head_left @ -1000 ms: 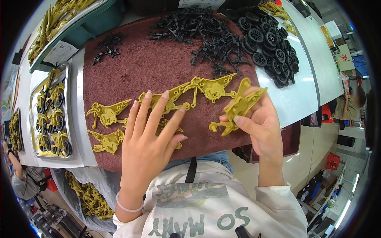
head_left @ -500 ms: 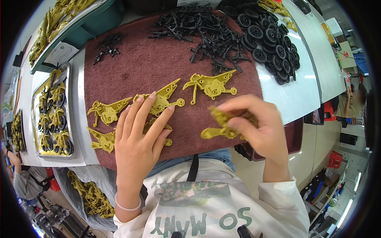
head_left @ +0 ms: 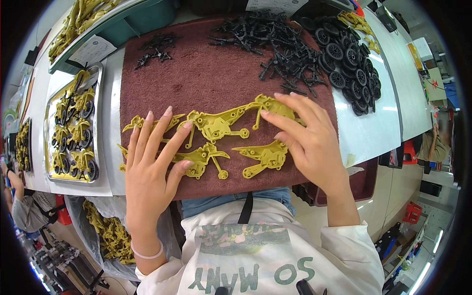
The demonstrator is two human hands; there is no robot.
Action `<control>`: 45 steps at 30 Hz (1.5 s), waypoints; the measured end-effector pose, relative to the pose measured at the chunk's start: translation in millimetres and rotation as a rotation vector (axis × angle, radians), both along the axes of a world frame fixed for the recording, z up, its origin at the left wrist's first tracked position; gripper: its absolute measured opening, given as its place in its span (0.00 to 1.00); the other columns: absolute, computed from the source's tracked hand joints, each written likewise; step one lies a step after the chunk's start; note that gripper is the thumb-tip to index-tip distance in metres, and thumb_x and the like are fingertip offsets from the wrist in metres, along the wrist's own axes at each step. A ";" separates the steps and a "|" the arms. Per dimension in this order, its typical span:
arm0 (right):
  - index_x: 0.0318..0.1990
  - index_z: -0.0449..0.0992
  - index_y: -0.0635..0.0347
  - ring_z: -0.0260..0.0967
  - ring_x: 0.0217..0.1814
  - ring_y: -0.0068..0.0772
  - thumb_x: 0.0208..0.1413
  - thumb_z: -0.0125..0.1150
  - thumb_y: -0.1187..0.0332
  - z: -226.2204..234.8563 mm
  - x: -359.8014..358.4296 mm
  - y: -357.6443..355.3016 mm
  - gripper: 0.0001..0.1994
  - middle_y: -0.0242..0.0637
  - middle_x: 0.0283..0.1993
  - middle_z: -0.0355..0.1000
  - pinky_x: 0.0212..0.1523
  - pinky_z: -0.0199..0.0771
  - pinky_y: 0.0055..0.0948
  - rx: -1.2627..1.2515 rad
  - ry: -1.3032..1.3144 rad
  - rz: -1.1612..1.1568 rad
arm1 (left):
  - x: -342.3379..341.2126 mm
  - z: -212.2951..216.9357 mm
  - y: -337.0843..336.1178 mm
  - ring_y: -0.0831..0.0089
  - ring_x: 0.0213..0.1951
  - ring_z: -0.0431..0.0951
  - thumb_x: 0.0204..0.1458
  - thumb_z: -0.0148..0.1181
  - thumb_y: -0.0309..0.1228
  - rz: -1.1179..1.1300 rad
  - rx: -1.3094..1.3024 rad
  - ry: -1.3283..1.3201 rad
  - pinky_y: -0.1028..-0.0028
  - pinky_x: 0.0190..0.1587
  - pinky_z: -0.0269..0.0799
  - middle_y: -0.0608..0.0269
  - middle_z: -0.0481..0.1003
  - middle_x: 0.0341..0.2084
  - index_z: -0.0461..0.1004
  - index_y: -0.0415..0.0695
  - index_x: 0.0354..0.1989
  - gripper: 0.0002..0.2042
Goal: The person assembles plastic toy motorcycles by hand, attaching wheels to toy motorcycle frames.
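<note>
Yellow plastic toy motorbike body halves lie in two rows on a maroon towel (head_left: 211, 73). My left hand (head_left: 150, 164) rests with spread fingers over the parts at the left, hiding much of them; its thumb touches a lower-row half (head_left: 199, 160). Between my hands is an upper-row half (head_left: 214, 125) with its inner side up. The fingers of my right hand (head_left: 314, 140) stretch over the upper right half (head_left: 268, 105), partly covering it. Below them, beside the right thumb, another half (head_left: 265, 160) lies on the towel.
Black plastic pieces (head_left: 270, 42) are heaped at the back, a smaller group (head_left: 157, 51) at back left. Black wheels (head_left: 351, 69) pile up at right. A metal tray (head_left: 98, 113) of assembled toy motorbikes stands left, near a green bin (head_left: 142, 22). A bag (head_left: 110, 231) of yellow parts sits below.
My right hand has set its yellow half down on the towel's lower right and let go, moving onto the upper right part. My left hand has shifted left. The view has moved slightly.
</note>
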State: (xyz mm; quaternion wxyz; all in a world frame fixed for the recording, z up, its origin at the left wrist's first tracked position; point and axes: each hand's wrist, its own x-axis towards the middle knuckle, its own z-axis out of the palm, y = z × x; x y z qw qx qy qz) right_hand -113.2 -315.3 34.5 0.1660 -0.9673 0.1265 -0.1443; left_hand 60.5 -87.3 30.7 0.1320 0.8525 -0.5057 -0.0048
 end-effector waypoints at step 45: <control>0.49 0.77 0.57 0.67 0.55 0.47 0.55 0.62 0.62 6.7 -25.5 4.9 0.16 0.40 0.54 0.70 0.55 0.67 0.41 0.113 -0.221 -0.025 | 311.4 49.7 -97.0 0.46 0.58 0.69 0.56 0.57 0.48 0.458 -0.383 -0.282 0.56 0.59 0.62 0.52 0.68 0.58 0.66 0.62 0.59 0.23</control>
